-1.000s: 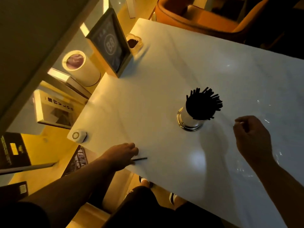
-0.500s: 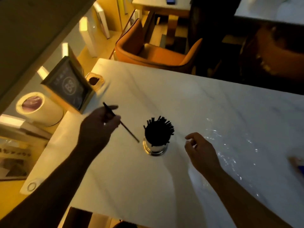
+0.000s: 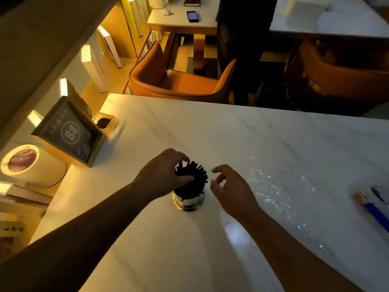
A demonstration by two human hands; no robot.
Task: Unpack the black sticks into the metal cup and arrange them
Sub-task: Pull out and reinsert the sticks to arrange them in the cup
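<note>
A shiny metal cup [image 3: 188, 200] stands on the white marble table [image 3: 210, 133], packed with black sticks [image 3: 197, 173] that fan out above its rim. My left hand [image 3: 163, 172] reaches over the cup's left side, and its fingers and thumb curl round the stick tops there. Just right of the cup hovers my right hand [image 3: 228, 187], fingers loosely curled and holding nothing, a small gap away from the sticks.
A crumpled clear plastic wrapper [image 3: 280, 186] lies on the table to the right. A framed "B8" sign [image 3: 69, 132] and a small dish [image 3: 104, 122] stand at the left edge. A blue-and-white packet [image 3: 376, 207] sits far right. An orange chair [image 3: 181, 81] faces the far edge.
My left hand picked a single stick up from the table's near edge, carried it to the cup and now holds the stick tops. My right hand moved closer to the cup.
</note>
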